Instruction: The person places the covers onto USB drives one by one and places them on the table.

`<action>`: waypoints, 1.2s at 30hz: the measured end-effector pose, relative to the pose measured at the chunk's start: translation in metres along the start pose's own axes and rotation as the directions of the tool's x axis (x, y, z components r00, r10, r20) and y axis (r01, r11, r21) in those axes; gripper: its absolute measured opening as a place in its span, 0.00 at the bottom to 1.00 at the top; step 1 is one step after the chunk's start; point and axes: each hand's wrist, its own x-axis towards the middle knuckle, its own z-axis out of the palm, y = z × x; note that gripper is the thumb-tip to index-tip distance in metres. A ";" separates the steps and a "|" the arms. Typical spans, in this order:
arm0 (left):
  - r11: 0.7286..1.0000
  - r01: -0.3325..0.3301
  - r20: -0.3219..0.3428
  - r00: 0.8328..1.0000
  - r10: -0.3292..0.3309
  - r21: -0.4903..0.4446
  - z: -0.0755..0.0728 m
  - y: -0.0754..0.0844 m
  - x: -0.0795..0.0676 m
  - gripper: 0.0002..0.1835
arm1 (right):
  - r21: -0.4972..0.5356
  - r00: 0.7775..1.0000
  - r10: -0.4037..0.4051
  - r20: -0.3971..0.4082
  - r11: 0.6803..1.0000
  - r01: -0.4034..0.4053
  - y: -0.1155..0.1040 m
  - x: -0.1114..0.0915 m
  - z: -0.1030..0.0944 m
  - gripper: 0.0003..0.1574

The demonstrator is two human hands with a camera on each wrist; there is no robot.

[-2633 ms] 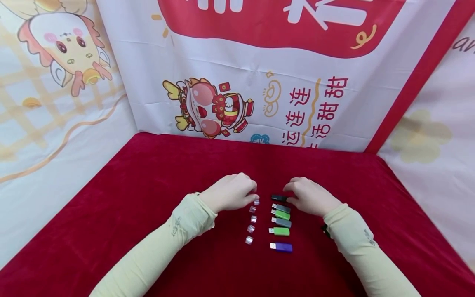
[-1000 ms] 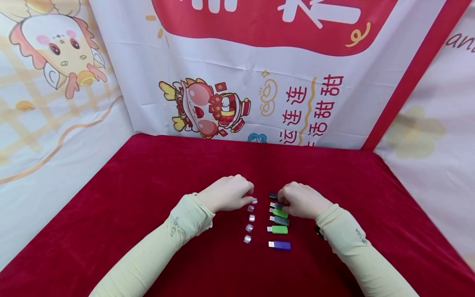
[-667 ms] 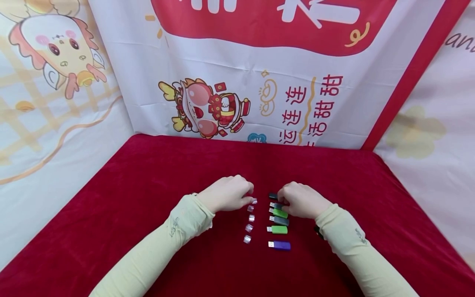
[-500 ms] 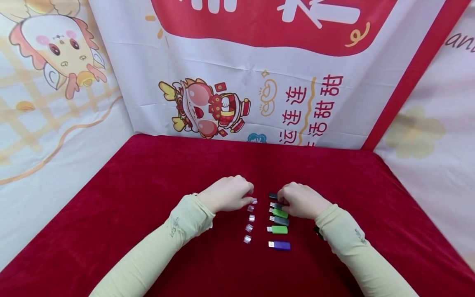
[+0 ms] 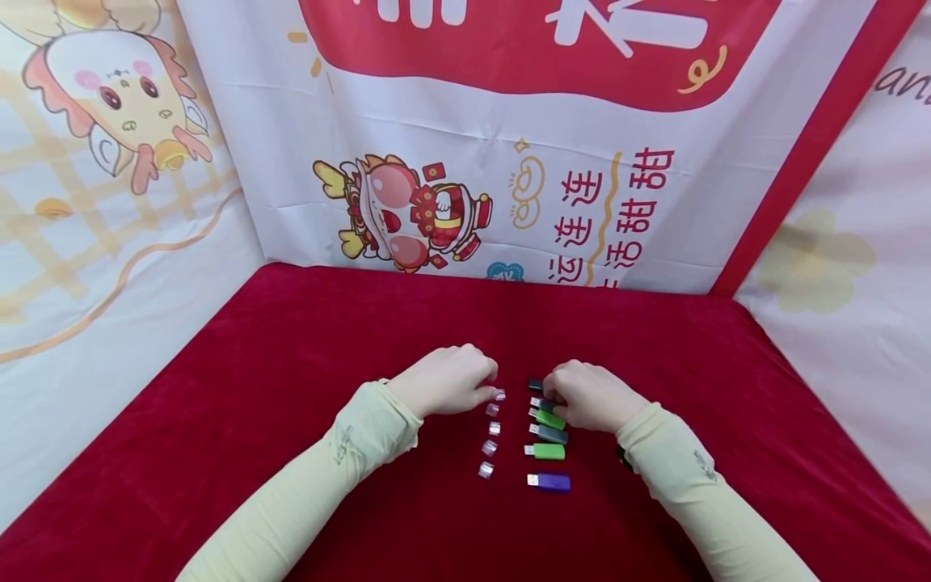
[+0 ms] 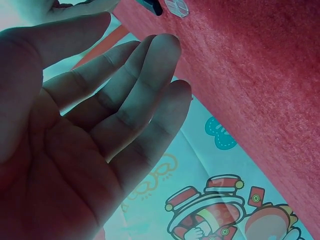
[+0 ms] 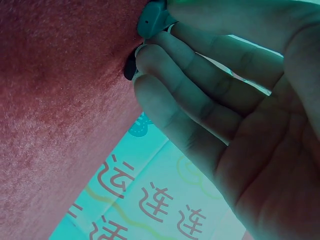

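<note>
My left hand (image 5: 445, 380) hangs with relaxed fingers beside the farthest clear cap (image 5: 499, 394); its thumb tip reaches that cap, though contact is unclear. The left wrist view shows nothing between thumb and fingers. My right hand (image 5: 592, 394) pinches a grey USB drive (image 7: 151, 21) between thumb and fingertips, where it lies on the table. Just beyond, a black USB drive (image 7: 130, 66) sits close to the other fingertips. A bright green USB drive (image 5: 547, 419) lies under the thumb side, partly covered. The pinched drive's body is mostly hidden in the head view.
Several more clear caps (image 5: 490, 448) form a column on the red cloth (image 5: 349, 517). Nearer me on the right lie another grey drive (image 5: 549, 435), a second green drive (image 5: 547, 452) and a purple drive (image 5: 550, 482). Printed fabric walls (image 5: 276, 137) enclose the table.
Since the oldest frame my right hand has moved slightly left and toward me, from beside the black drive to the grey one. Both hands have stayed nearly still over the last second.
</note>
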 end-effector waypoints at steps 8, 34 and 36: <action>1.000 0.002 0.018 1.000 -0.002 0.004 0.000 0.000 0.000 0.09 | -0.012 1.000 -0.016 0.009 1.000 0.016 0.001 0.001 0.004 0.09; 1.000 0.007 0.027 1.000 -0.006 -0.018 0.002 0.001 0.001 0.08 | -0.002 1.000 -0.009 0.012 1.000 0.009 0.001 0.000 0.006 0.14; 1.000 0.008 0.026 1.000 -0.008 -0.020 0.002 0.000 0.001 0.08 | 0.014 1.000 -0.018 0.012 1.000 0.018 0.002 0.000 0.006 0.16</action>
